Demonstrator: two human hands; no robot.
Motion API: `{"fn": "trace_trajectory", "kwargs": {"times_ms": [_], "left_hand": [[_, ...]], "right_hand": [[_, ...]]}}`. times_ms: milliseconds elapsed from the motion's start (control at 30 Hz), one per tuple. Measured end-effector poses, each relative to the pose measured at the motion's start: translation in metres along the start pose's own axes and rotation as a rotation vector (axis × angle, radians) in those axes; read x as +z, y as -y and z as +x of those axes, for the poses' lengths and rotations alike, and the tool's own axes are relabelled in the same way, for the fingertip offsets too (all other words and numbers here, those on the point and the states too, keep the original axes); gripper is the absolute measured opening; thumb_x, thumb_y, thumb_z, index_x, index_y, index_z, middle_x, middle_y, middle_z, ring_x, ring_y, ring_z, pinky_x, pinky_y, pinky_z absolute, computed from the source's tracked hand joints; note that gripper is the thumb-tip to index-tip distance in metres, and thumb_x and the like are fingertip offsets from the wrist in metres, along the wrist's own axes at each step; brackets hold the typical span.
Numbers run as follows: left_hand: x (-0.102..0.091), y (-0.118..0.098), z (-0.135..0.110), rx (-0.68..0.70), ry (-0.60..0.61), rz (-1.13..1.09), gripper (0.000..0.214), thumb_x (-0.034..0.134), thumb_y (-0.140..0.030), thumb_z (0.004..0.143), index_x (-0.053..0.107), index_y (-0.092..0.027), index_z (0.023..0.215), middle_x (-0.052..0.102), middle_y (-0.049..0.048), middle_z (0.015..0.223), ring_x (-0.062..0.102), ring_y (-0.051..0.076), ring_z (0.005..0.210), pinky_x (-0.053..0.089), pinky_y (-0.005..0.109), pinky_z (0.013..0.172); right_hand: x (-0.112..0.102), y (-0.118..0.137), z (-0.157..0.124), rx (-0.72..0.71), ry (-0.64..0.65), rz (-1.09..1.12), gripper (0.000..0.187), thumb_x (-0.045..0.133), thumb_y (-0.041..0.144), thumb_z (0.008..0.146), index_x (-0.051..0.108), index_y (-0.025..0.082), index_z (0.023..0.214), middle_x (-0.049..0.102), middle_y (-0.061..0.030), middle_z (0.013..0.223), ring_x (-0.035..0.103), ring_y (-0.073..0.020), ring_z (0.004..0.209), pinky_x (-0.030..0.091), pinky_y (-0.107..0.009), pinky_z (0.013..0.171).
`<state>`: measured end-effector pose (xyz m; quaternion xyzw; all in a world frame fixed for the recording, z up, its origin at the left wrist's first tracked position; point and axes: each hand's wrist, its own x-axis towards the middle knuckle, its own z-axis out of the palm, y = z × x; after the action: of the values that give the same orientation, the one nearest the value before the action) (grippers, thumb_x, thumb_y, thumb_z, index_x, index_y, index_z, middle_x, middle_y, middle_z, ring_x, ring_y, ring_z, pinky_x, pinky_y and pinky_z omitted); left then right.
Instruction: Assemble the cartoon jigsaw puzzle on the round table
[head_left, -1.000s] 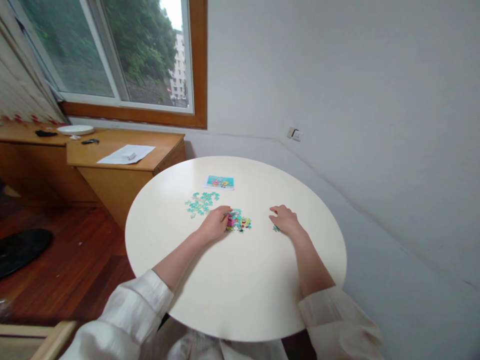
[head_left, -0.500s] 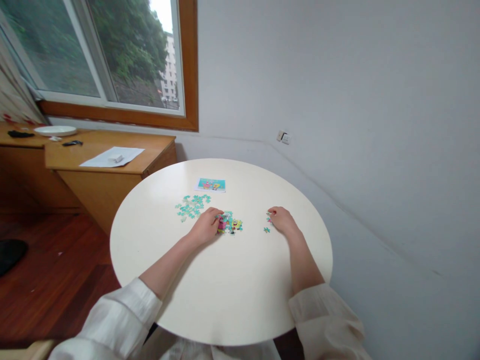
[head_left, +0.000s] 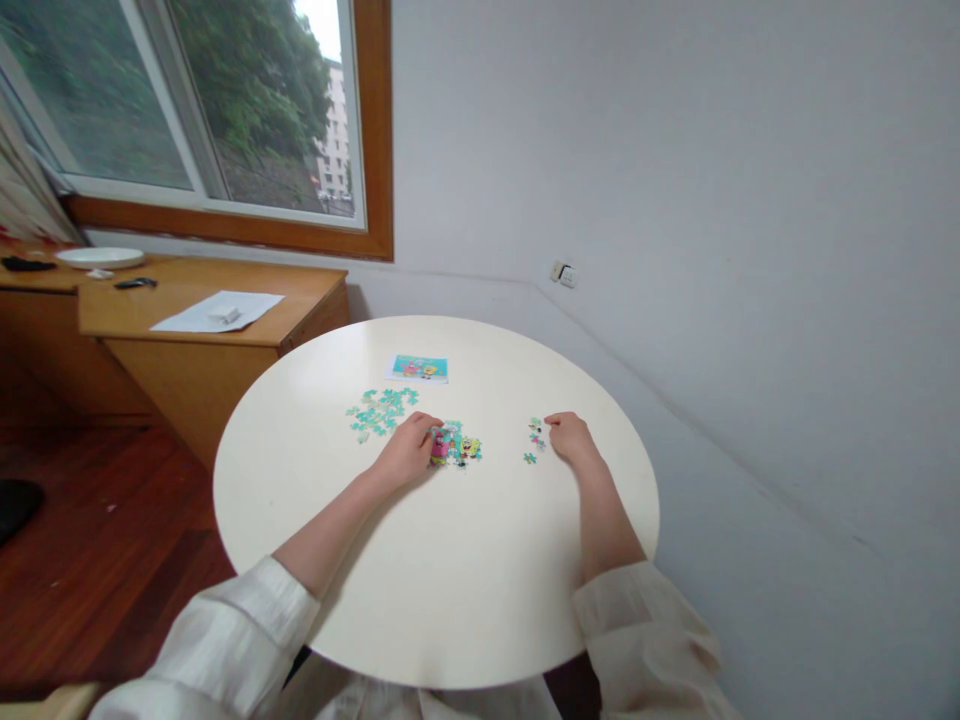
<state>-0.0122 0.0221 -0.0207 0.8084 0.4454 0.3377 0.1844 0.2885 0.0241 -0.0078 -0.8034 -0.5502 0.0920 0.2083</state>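
The part-joined jigsaw [head_left: 459, 449] lies flat near the middle of the round white worktop [head_left: 442, 570]. Taking the jigsaw as the dial's centre, the left hand [head_left: 409, 450] rests at 9 o'clock, fingers curled at its edge; I cannot tell whether that grip pinches the jigsaw or only touches it. At 3 o'clock, well apart from the jigsaw, sits a small group of pieces [head_left: 530, 458], with the right hand [head_left: 571, 438] just beyond it. Those fingers curl towards the pieces, and whether this grip is empty or closed on 1 of them cannot be made out. At 10 o'clock, near the left hand, a loose spread of teal pieces [head_left: 384, 411] covers a patch of worktop. At 11 o'clock a picture card [head_left: 420, 369] lies flat, printed with a pink figure and a yellow figure.
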Motion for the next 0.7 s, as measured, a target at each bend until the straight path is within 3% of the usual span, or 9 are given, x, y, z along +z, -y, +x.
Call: {"fn": "trace_trajectory", "kwargs": {"times_ms": [133,300,467,700], "left_hand": [[-0.002,-0.002,0.000,-0.010,0.011,0.002,0.034,0.040,-0.003,0.075,0.063,-0.017,0.096,0.062,0.0100,0.102,0.057,0.019,0.099,0.045,0.035,0.092],[-0.002,-0.003,-0.001,-0.008,0.008,-0.009,0.034,0.039,-0.004,0.075,0.063,-0.017,0.095,0.061,0.0105,0.102,0.057,0.020,0.098,0.045,0.037,0.092],[-0.002,-0.004,-0.001,-0.003,-0.003,0.000,0.034,0.039,-0.004,0.075,0.064,-0.017,0.094,0.061,0.0106,0.100,0.057,0.020,0.097,0.046,0.037,0.091],[-0.001,-0.003,0.000,-0.021,0.001,-0.012,0.035,0.039,-0.003,0.074,0.064,-0.017,0.095,0.061,0.0109,0.102,0.058,0.020,0.096,0.046,0.037,0.091]], "right_hand": [[-0.007,-0.005,-0.001,0.045,0.029,0.053,0.023,0.054,0.015,0.070,0.072,0.015,0.083,0.071,-0.0095,0.086,0.064,-0.0182,0.081,0.045,-0.024,0.071],[-0.013,-0.016,-0.002,-0.008,0.207,0.226,0.017,0.068,0.026,0.060,0.071,0.012,0.069,0.064,-0.0024,0.057,0.055,-0.0126,0.057,0.039,-0.022,0.054],[-0.013,-0.019,-0.001,-0.076,0.327,0.357,0.020,0.073,0.028,0.053,0.068,0.012,0.063,0.060,0.0001,0.053,0.051,-0.0105,0.052,0.038,-0.023,0.052],[-0.015,-0.016,-0.004,-0.082,0.359,0.424,0.020,0.075,0.028,0.049,0.062,0.013,0.056,0.053,0.0029,0.046,0.045,-0.0090,0.046,0.034,-0.023,0.048]]}}
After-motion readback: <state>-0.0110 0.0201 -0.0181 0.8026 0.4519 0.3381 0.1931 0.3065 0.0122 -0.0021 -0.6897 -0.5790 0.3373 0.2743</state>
